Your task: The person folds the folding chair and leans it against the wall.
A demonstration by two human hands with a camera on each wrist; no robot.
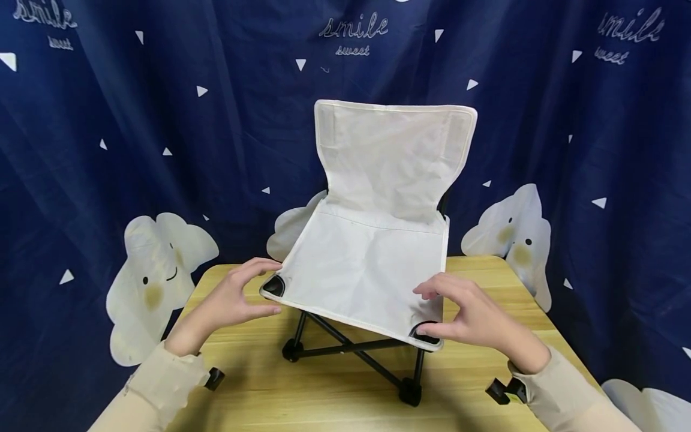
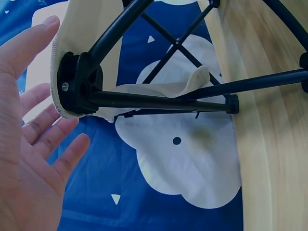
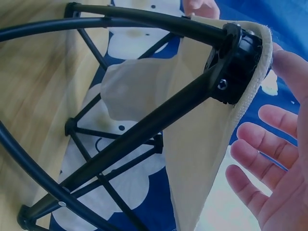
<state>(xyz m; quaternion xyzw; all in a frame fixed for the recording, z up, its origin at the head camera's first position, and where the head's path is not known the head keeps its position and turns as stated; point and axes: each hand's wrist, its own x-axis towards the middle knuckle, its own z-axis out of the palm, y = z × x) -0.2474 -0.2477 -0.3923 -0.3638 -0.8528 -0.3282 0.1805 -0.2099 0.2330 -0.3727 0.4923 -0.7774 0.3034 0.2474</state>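
Maybe a bump could tip the white cloth, black-legged chair [image 1: 356,264] between the spread, empty left hand [image 1: 225,304] and right hand [image 1: 475,315].

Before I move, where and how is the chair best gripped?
Take the chair by its front seat corners, probably, left hand from the left, right hand from the right: each corner projects, and the black joint beneath, where tubes meet, should give firm purchase.
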